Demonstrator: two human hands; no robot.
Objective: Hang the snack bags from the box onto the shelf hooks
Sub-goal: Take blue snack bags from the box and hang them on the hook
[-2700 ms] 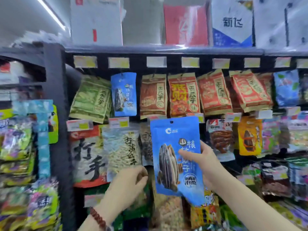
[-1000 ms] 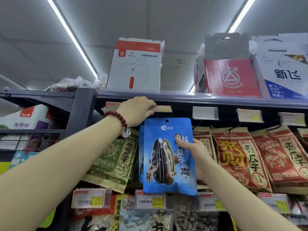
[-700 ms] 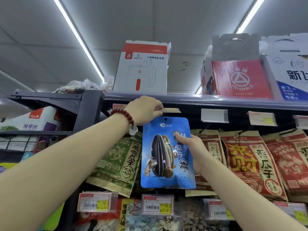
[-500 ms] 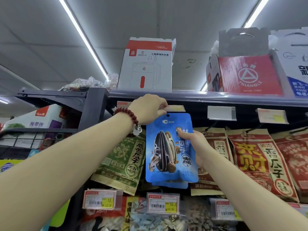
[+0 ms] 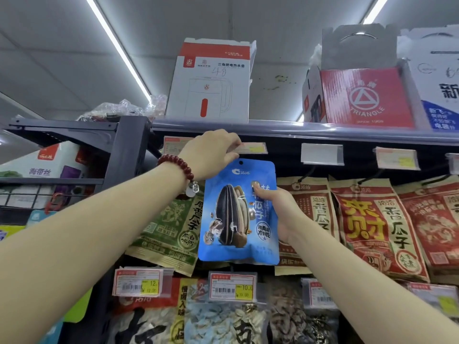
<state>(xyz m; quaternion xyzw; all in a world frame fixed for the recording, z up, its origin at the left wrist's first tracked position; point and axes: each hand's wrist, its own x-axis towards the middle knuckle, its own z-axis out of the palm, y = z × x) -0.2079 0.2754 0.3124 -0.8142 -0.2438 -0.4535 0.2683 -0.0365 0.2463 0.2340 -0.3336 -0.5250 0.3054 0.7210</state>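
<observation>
The blue snack bag (image 5: 238, 212) has risen from chest height, in front of the lower rows, to the top row, and over the last half second it has crept a little higher, so its punched hole (image 5: 240, 162) now sits just below the price tag (image 5: 250, 147) at the front of the hook. The right hand (image 5: 278, 209) grasps the bag at its 3 o'clock edge, thumb pressed on the front and the other fingers hidden behind it. The left hand (image 5: 211, 155) has come up from below and is clenched around the left end of the tag at the bag's 11 o'clock, apparently tipping it up; whether it also touches the hook wire cannot be told, since the wire itself is hidden behind hand and tag. The bag hangs upright, covering the spot where another blue bag showed earlier, with a green bag (image 5: 171, 224) at its 9 o'clock and a brown bag (image 5: 308, 219) at its 3 o'clock, behind the right hand. Judging from this, the task is at the threading step: the hole looks close to the hook tip but not yet on it, so the bag probably needs a small lift and a push toward the shelf (image 5: 323, 131) before the right hand can let go. The box the bags come from is not in view.
</observation>
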